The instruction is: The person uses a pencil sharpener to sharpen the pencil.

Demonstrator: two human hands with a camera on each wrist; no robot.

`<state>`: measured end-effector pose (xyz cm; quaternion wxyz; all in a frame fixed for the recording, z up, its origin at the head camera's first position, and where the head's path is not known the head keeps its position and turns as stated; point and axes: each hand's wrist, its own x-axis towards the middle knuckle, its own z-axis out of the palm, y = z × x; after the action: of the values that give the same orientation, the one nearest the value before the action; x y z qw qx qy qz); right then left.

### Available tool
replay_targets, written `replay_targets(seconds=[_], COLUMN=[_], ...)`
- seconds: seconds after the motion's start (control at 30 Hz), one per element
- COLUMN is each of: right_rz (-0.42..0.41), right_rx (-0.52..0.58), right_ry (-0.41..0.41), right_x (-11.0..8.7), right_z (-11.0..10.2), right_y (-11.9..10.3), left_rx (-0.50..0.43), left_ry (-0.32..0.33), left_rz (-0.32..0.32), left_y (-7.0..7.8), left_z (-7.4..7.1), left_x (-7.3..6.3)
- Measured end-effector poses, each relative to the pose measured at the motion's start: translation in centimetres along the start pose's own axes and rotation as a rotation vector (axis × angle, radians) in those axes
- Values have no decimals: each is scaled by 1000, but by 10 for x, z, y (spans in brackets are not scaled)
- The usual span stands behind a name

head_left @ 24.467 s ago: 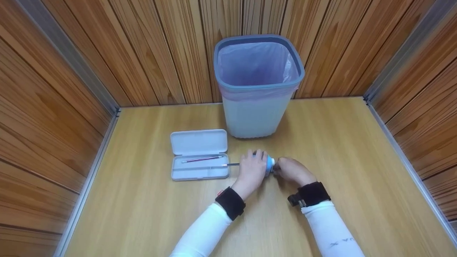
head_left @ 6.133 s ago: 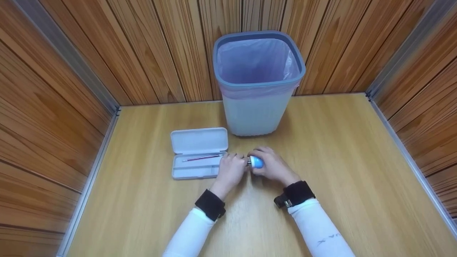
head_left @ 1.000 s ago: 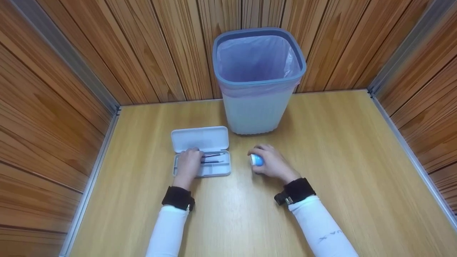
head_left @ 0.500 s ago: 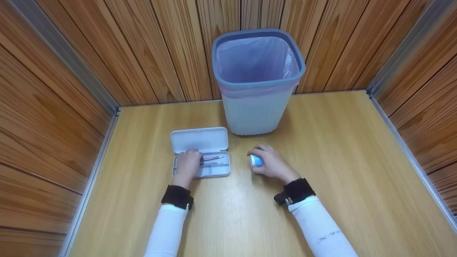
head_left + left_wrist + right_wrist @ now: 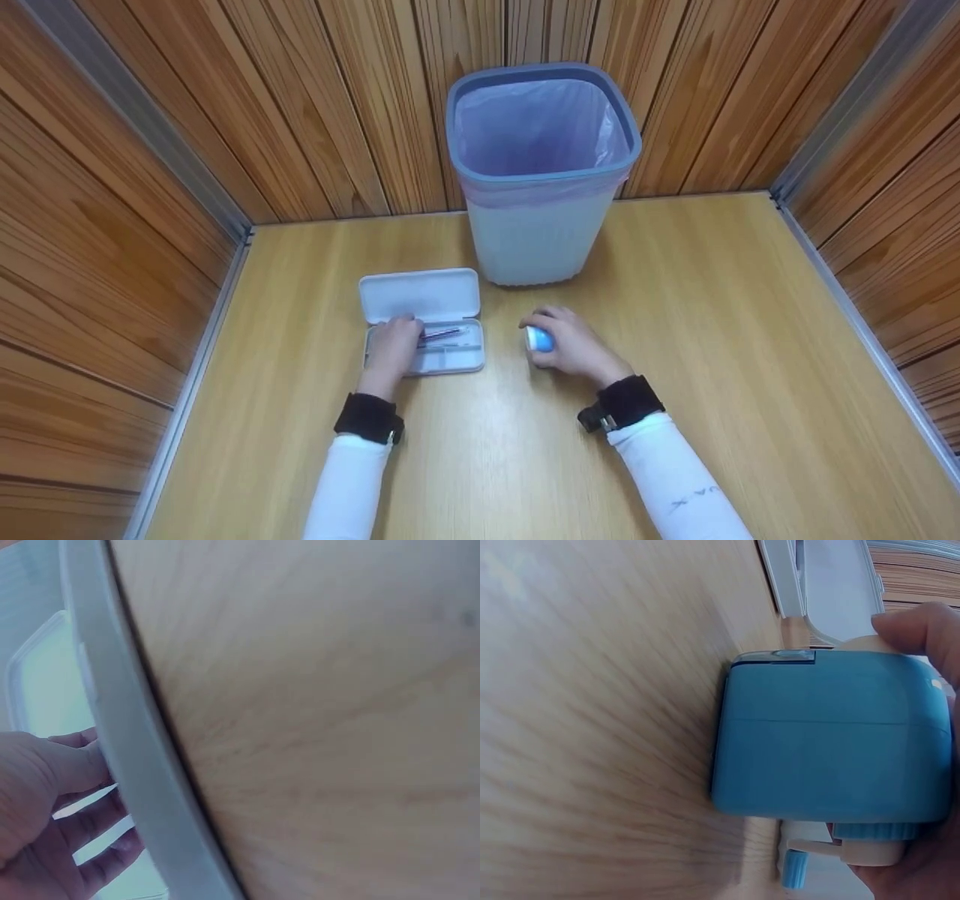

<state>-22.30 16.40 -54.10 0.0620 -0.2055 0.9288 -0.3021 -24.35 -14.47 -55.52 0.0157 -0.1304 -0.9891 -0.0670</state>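
Observation:
My left hand (image 5: 394,345) reaches into the left part of an open grey-white pencil case (image 5: 420,294). A dark-striped pencil (image 5: 444,334) slants out from under its fingers, which seem to pinch the covered end. In the left wrist view, the case's side wall (image 5: 142,757) hides the fingertips. A second thin pencil (image 5: 450,346) lies lower in the case, partly covered. To the right, my right hand (image 5: 574,343) grips a blue and white crank pencil sharpener (image 5: 539,339) on the table. The right wrist view shows its blue body (image 5: 829,739) and crank (image 5: 870,849).
A tall bin (image 5: 532,232) with a grey rim and a plastic liner stands behind the case and sharpener, against the back wall. Wood-panelled walls (image 5: 337,105) enclose the wooden table (image 5: 480,465) on three sides.
Since six seconds ago, my left hand has gone from the sharpener to the case, where a second pencil now lies. Over the last second, the striped pencil has shifted slightly left with the hand.

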Motion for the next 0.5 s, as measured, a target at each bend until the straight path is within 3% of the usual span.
replay_targets(seconds=[0.13,0.3,0.5], right_rz=[-3,-20,20], right_rx=[6,6,25], right_ry=[-8,-19,-41], right_x=[0,1,2], right_z=[-2,-4,-2], right_y=[0,-1,-3], left_rx=[-13,-74,-137], left_ry=[47,125,94], left_rz=[18,112,168], left_y=[6,20,37], left_z=[-8,-15,-18], left_x=[-2,-6,-12])
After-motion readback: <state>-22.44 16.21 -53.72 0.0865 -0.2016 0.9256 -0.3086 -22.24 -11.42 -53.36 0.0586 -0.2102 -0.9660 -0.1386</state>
